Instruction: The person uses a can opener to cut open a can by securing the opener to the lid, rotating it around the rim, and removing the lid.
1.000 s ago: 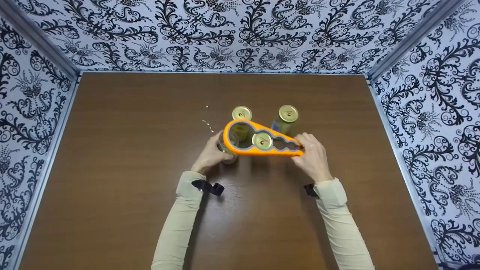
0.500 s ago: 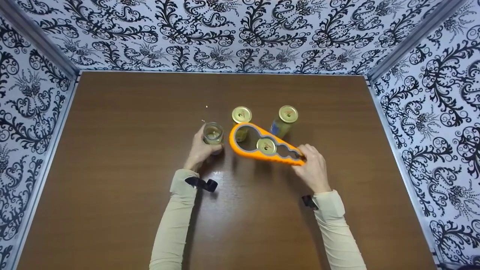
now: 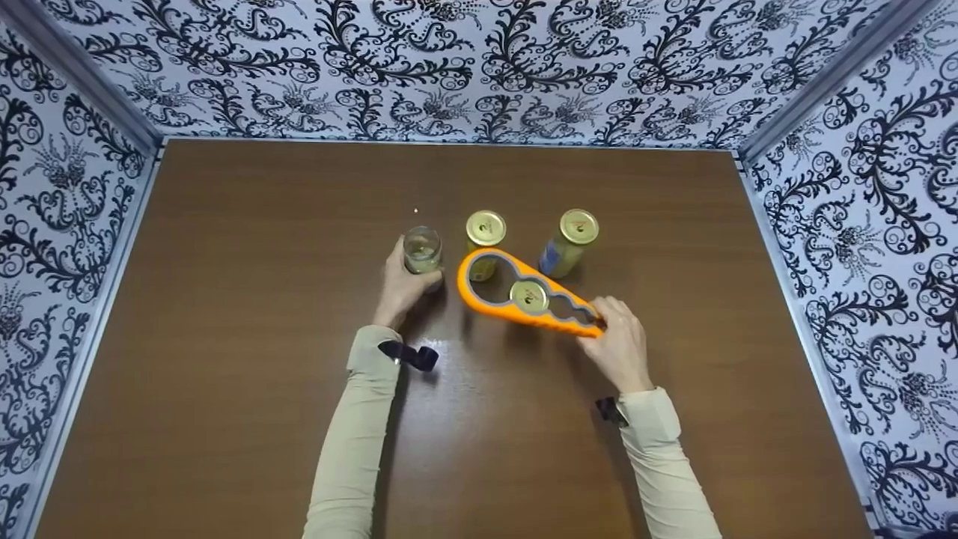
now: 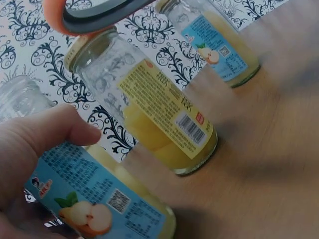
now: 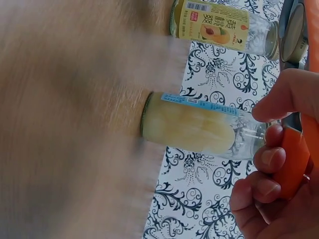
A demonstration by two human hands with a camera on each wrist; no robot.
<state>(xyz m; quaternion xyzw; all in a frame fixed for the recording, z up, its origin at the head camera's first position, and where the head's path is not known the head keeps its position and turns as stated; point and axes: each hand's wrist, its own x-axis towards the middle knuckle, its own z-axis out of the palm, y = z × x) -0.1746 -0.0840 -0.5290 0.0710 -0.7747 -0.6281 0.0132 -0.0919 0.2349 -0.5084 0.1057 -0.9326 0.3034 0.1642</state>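
Note:
My left hand (image 3: 403, 288) grips a lidless glass jar (image 3: 423, 251), fingers and thumb round its side. In the left wrist view this jar carries a blue label with pears (image 4: 99, 199) and has pale fruit low inside. My right hand (image 3: 620, 340) holds an orange jar opener (image 3: 494, 305) with grey notched inner edges by its narrow end. A gold lid (image 3: 529, 296) sits in one of the opener's notches; the right wrist view also shows the lid (image 5: 295, 36) there. The opener's wide loop overlaps a yellow-labelled jar (image 3: 486, 227) in the head view.
The yellow-labelled peach jar (image 4: 164, 114) stands capped behind the opener. Another capped jar with a blue label (image 3: 569, 243) stands to its right. A small whitish spot (image 3: 416, 210) lies on the brown table (image 3: 262, 337). Patterned walls (image 3: 449, 75) border the back and sides.
My left hand has moved the open jar left and back, out from beside the opener's loop. My right hand has drawn the opener slightly towards me, tilting it, with the lid still in it.

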